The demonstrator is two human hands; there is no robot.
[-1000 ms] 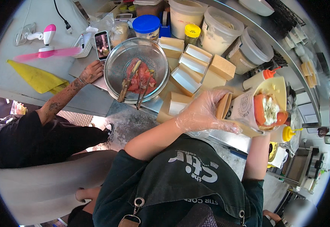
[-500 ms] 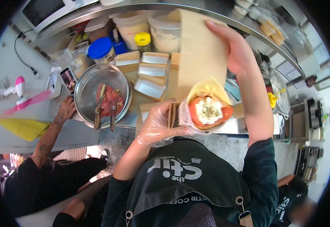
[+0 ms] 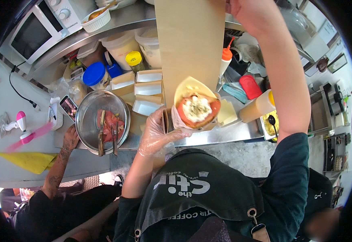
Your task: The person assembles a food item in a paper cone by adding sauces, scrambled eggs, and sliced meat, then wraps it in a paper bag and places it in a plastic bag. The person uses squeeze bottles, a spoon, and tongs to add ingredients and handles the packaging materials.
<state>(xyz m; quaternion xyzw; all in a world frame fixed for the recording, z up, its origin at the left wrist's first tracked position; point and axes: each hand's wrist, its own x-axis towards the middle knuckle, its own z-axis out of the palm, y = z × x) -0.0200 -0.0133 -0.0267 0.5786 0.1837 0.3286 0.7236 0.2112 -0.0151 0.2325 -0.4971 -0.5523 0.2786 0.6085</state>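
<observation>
Left hand (image 3: 153,139), in a clear plastic glove, has its grip closed around a cardboard holder (image 3: 166,121) and a paper-wrapped snack (image 3: 198,109) with white sauce on top, all right of the metal bowl (image 3: 86,119) on the desk (image 3: 237,132). Bare right hand (image 3: 250,12) is way up and right of the bowl, by the edge of some tall brown paper (image 3: 192,44); fingers get cropped, so can't tell how that grip sits. Small open boxes (image 3: 148,88) sit just right of the bowl.

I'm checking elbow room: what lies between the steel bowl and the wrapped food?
In the head view, the gloved left hand, some brown cardboard it grips and an open white-lined box.
</observation>
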